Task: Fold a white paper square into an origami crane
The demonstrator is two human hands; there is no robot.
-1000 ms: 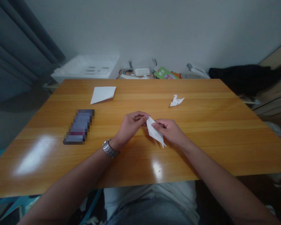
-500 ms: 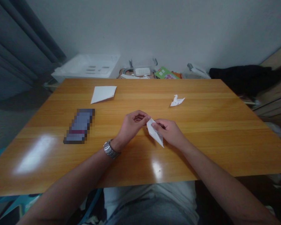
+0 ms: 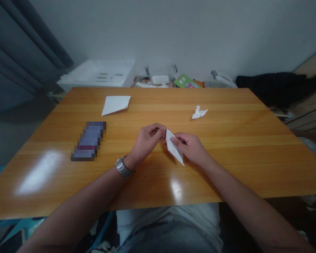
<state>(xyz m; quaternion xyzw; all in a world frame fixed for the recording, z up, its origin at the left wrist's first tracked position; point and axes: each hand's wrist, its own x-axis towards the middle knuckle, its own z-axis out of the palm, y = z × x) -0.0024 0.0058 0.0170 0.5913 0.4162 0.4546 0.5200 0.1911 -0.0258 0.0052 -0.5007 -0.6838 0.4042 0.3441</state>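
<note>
A small piece of white folded paper (image 3: pixel 175 147), shaped like a long kite, is held slanted over the table. My right hand (image 3: pixel 191 146) pinches it from the right, thumb flat on the face and fingers behind. At its upper left edge my left hand (image 3: pixel 150 138) has curled fingers, fingertips against the paper near the top corner, the thumb just left of it. Part of those fingertips is hidden. Beyond my right hand stands a small white paper bird (image 3: pixel 199 112) with raised neck.
A folded white sheet (image 3: pixel 116 104) lies at the back left of the wooden table (image 3: pixel 147 107). Nearer on that side is a blurred-out phone-like object (image 3: pixel 89 141). Behind the table are a white plastic bin (image 3: pixel 94 75), a green booklet (image 3: pixel 186 81) and dark cloth (image 3: pixel 276 86).
My left thumb has drawn back slightly to the left, off the paper's top corner, which now shows. My right hand keeps its pinch, and the paper has barely moved.
</note>
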